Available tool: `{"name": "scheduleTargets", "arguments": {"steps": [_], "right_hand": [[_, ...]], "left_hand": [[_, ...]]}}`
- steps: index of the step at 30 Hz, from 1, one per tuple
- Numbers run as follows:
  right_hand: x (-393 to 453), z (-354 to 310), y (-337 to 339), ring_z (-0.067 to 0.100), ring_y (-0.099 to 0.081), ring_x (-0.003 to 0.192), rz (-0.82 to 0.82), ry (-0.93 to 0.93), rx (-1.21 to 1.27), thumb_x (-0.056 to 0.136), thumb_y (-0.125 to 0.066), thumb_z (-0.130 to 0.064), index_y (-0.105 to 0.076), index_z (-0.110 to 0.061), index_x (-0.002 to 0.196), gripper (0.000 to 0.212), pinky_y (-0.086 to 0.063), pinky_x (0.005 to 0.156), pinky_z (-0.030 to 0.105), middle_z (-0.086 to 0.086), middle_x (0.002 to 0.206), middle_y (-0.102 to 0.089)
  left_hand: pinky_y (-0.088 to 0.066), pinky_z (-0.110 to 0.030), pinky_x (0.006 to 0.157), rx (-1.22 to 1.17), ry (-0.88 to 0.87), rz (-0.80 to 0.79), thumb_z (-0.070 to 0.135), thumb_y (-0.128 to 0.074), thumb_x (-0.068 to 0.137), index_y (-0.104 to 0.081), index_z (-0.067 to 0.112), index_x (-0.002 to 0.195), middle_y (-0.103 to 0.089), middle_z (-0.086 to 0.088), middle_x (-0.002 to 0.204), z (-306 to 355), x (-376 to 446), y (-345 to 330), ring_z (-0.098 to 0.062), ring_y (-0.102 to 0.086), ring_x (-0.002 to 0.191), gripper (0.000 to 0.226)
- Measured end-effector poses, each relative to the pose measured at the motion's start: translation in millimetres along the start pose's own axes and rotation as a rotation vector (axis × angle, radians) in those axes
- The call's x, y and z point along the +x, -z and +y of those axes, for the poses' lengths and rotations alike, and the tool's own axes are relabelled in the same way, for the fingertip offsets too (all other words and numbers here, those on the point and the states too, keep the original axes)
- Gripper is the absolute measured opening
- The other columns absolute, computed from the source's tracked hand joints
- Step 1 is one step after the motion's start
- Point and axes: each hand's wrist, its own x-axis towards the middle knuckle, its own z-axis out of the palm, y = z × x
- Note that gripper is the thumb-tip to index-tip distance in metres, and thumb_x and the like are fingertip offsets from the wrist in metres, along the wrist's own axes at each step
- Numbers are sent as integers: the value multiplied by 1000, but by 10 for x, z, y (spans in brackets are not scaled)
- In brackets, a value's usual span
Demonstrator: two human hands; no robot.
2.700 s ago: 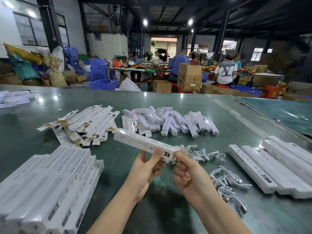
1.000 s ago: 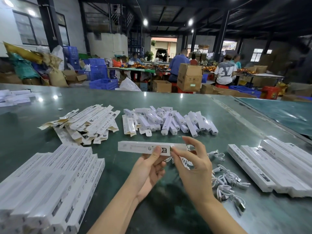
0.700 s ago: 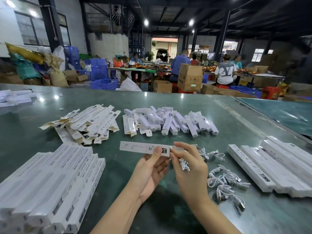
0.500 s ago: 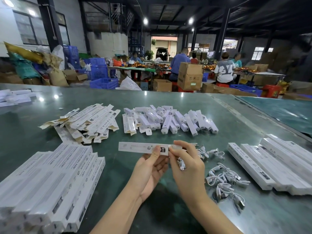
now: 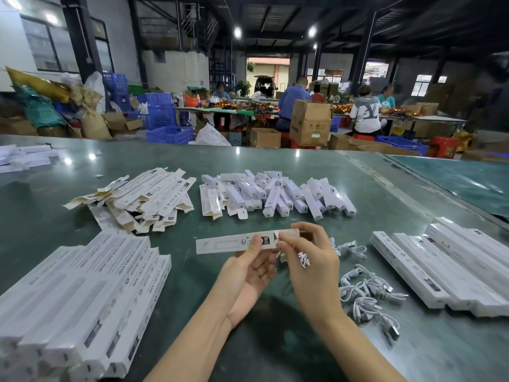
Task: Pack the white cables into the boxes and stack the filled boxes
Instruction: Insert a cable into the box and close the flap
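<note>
Head view, the only one. Held level above the green bench [image 5: 316, 340] by the left hand [image 5: 248, 274]: one long white box [image 5: 234, 243], pinched near its right end between thumb on top and fingers beneath, presumably so the open mouth faces the other hand. At that mouth, the right hand [image 5: 311, 260], fingers curled, pinching the end flap [image 5: 287, 232] and a coiled white cable [image 5: 303, 259] tucked against the palm. Cable partly hidden by the fingers; cannot tell how much is already inside. Likely step: feeding the cable in, then closing the flap.

Just right of the hands, within easy reach, a loose heap of white cables [image 5: 366, 296] lying on the bench, plugs pointing every way. Farther right, a row of long boxes [image 5: 440, 266] laid side by side; whether filled or waiting, not clear. Left foreground, a big stack of printed boxes [image 5: 91, 293], neatly aligned in layers, probably the finished pile, placed where the left hand can set each one down. Behind, a scatter of flat unfolded cartons [image 5: 137, 199] and a pile of small white blocks [image 5: 275, 194], both near but apart from the hands.

Beyond the bench, people seated at other tables among cardboard boxes [image 5: 309, 122] and blue crates [image 5: 168, 133].

Much still unpacked, judging by the cable heap.
</note>
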Motion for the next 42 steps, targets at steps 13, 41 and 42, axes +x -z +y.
{"name": "scheduleTargets", "arguments": {"steps": [13, 41, 42], "right_hand": [[-55, -120, 2, 8, -60, 79, -142, -25, -18, 86, -65, 1, -59, -8, 117, 33, -49, 75, 22, 0, 102, -60], [119, 6, 167, 16, -66, 77, -257, -758, 752, 84, -71, -11, -77, -14, 93, 12, -54, 75, 22, 12, 91, -75], [117, 8, 172, 17, -67, 77, -257, -760, 746, 83, -72, -11, -76, -14, 95, 13, -55, 76, 23, 13, 92, -75]], "left_hand": [[-56, -22, 67, 103, -148, 87, 18, -64, 88, -56, -16, 122, -71, -21, 99, -50, 2, 5, -20, -70, 80, 49], [-55, -22, 66, 216, -152, 49, 28, -68, 77, -56, -10, 124, -72, -17, 95, 46, -32, 11, -16, -69, 74, 62], [-55, -22, 67, 215, -147, 45, 28, -68, 78, -55, -10, 124, -72, -17, 95, 44, -34, 10, -16, -69, 74, 62]]}}
